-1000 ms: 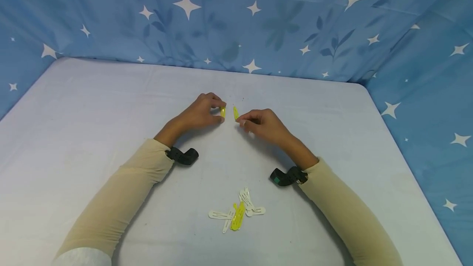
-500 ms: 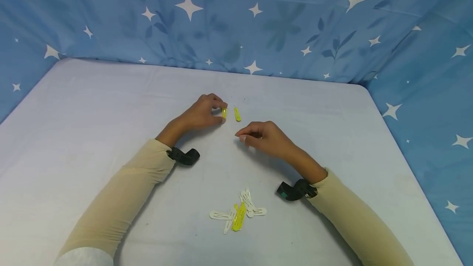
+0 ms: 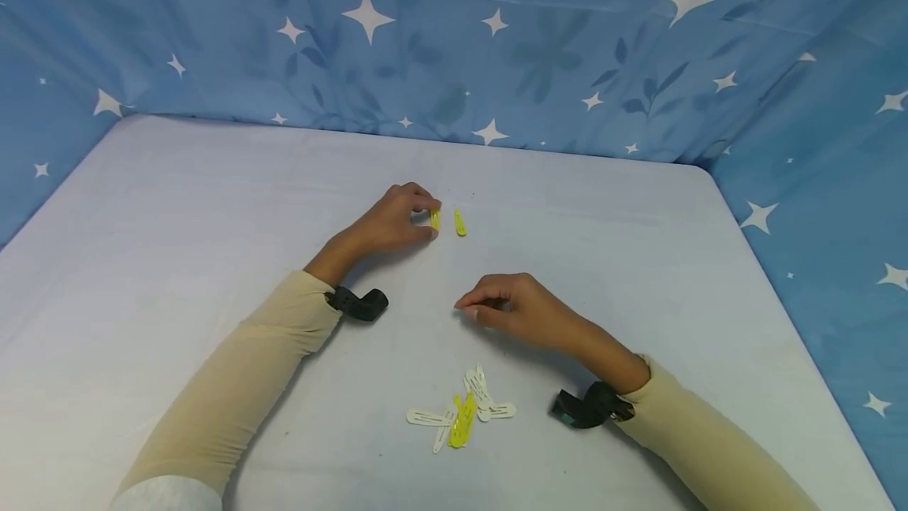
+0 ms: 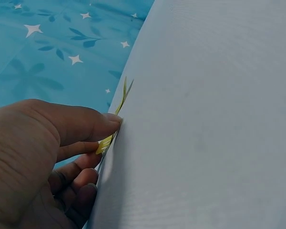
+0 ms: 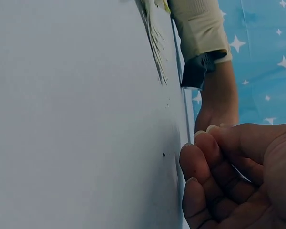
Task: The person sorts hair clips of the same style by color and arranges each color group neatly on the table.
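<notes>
My left hand [image 3: 397, 221] pinches a yellow snap hair clip [image 3: 435, 219] between thumb and forefinger, low over the white table. In the left wrist view part of this clip [image 4: 104, 144] shows below the thumb. Just to its right a second yellow hair clip [image 3: 459, 223] lies on the cloth, apart from the hand. My right hand [image 3: 528, 310] hovers over the middle of the table, fingers loosely curled and nothing visible between them. Nearer me lies a small pile of yellow hair clips [image 3: 463, 423] and white hair clips [image 3: 429, 418], partly overlapping.
A white cloth [image 3: 213, 211] covers the table. Blue curtains [image 3: 440, 38] with white stars hang along its back and right edges. Each wrist carries a black camera, the left camera [image 3: 360, 304] and the right camera [image 3: 585, 407].
My right hand has let go of the second yellow hair clip, leaving it on the table, and has moved back toward the pile. The left hand stays at its clip.
</notes>
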{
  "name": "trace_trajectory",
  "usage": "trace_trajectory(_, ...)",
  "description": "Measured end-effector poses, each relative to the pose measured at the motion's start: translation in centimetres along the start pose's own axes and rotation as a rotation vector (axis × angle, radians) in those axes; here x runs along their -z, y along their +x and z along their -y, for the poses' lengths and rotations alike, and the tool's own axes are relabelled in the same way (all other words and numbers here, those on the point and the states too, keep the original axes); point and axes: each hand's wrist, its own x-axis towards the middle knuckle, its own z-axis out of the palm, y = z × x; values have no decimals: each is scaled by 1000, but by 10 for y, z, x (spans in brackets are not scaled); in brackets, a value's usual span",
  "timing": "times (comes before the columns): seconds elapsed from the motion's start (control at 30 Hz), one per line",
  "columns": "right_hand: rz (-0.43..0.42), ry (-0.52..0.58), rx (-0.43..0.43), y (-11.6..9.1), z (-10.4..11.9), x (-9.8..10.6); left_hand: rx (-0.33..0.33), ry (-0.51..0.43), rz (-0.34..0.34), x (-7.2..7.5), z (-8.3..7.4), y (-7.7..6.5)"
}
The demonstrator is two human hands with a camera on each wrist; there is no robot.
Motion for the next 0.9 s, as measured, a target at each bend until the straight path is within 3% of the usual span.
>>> trace_trajectory(0.23,68,14,18,-15,17,-9,2,-1,1,0,0,1)
trace_trajectory(0.4,96,12,-25,-22,27,-17,14,-7,0,0,-1,1)
trace_trajectory(0.63,158,22,-99,-34,34,-23,21,-6,-1,-1,-2,0)
trace_trajectory(0.9,208,-3,-83,-41,37,-27,28,-11,0,0,-2,-1)
